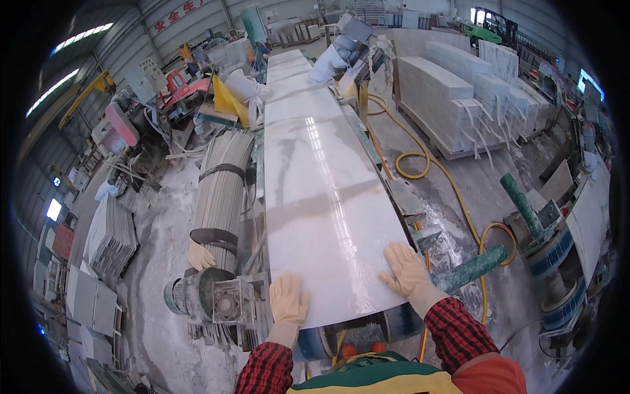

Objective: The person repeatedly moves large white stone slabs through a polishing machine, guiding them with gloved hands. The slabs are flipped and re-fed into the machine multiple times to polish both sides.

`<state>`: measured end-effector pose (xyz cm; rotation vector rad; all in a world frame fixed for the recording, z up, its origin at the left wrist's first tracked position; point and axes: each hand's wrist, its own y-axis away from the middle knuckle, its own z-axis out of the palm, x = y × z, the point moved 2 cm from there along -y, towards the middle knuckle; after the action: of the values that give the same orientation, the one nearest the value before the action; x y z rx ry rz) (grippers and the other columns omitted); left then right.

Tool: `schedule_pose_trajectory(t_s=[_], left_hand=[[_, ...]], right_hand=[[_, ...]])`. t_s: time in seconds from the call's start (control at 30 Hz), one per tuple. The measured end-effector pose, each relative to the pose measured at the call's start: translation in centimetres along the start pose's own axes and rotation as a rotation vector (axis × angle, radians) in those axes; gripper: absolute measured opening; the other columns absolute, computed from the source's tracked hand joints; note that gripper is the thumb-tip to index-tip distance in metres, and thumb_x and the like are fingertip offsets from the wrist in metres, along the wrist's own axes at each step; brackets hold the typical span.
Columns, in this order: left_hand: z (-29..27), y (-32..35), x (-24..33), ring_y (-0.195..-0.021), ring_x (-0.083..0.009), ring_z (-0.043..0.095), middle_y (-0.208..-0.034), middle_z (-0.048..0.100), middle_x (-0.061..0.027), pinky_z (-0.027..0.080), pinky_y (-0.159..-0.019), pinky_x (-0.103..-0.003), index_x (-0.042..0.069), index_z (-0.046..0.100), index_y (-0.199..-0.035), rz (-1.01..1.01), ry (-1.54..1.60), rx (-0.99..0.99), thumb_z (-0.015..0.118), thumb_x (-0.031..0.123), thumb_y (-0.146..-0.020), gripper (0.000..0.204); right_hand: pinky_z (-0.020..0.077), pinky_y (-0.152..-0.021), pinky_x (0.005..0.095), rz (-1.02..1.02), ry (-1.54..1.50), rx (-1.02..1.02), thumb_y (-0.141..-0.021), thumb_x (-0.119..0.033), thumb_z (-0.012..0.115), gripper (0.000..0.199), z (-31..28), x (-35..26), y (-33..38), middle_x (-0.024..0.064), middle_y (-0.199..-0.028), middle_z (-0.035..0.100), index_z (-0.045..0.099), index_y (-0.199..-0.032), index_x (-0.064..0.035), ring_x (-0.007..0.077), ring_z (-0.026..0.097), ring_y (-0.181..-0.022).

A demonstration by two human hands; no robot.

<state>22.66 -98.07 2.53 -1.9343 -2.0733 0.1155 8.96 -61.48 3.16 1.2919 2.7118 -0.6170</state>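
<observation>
A long, polished white stone slab (328, 240) with grey and tan veining lies flat in front of me, its near end close to my body. My left hand (288, 302), in a cream rubber glove, rests on the slab's near left corner with the fingers stretched forward. Toward the near right edge, my right hand (407, 272), gloved alike, lies with its fingers spread and its thumb over the top face. Blue rollers (401, 320) show under the near end. Farther off, more pale slabs (289, 69) continue in line.
Left of the slab stand a motor with gearbox (220, 299), a strapped bundle of thin strips (223, 190) and a loose glove (200, 255). On the right are a green roller (476, 268), a yellow hose (453, 177) and stacked white stone blocks (436, 98). A machine head (348, 49) stands beyond.
</observation>
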Motion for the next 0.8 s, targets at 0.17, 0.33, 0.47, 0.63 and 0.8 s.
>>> schedule_pose_trajectory(t_s=[0.17,0.33,0.47,0.63,0.8], left_hand=[[-0.4,-0.2,0.6,-0.148,-0.0512,0.044,-0.163,0.052,-0.0272,0.03,-0.127,-0.061,0.01,0.056,-0.157,-0.019,0.029,-0.023,0.066,0.039,-0.1,0.065],[0.2,0.5,0.2,-0.149,-0.0512,0.044,-0.164,0.051,-0.0275,0.029,-0.127,-0.061,0.01,0.056,-0.158,-0.024,-0.006,0.001,0.066,0.039,-0.1,0.066],[-0.2,0.6,0.4,-0.15,-0.0515,0.043,-0.166,0.05,-0.0273,0.029,-0.128,-0.061,0.011,0.055,-0.16,-0.026,-0.011,-0.056,0.066,0.04,-0.101,0.067],[-0.2,0.7,0.5,-0.151,-0.0517,0.043,-0.166,0.049,-0.0271,0.028,-0.128,-0.062,0.011,0.054,-0.161,-0.028,0.01,-0.063,0.065,0.04,-0.102,0.067],[-0.1,1.1,0.6,-0.153,-0.052,0.041,-0.167,0.048,-0.0269,0.027,-0.129,-0.062,0.011,0.054,-0.161,-0.044,-0.004,-0.056,0.063,0.041,-0.103,0.067]], right_hand=[[0.0258,-0.134,0.0551,-0.004,-0.049,-0.126,-0.104,-0.056,0.062,0.081,-0.5,1.0,-0.1,0.028,-0.166,0.047,0.049,-0.159,0.0024,0.0459,0.039,-0.159],[0.025,-0.135,0.0545,0.011,-0.034,-0.08,-0.103,-0.057,0.062,0.084,-0.2,0.4,0.5,0.0282,-0.168,0.045,0.048,-0.16,0.0026,0.0461,0.037,-0.16],[0.0252,-0.135,0.0546,0.022,-0.048,-0.097,-0.103,-0.057,0.062,0.084,-0.5,0.2,0.8,0.0283,-0.168,0.045,0.048,-0.161,0.002,0.0461,0.038,-0.159],[0.0251,-0.135,0.054,0.017,-0.069,-0.111,-0.104,-0.056,0.061,0.081,-0.7,0.5,1.0,0.0277,-0.168,0.045,0.048,-0.161,0.0,0.0449,0.038,-0.16],[0.0256,-0.135,0.053,0.045,-0.059,-0.058,-0.104,-0.054,0.061,0.076,-0.6,0.0,1.2,0.0257,-0.168,0.047,0.05,-0.159,-0.0023,0.0437,0.039,-0.159]])
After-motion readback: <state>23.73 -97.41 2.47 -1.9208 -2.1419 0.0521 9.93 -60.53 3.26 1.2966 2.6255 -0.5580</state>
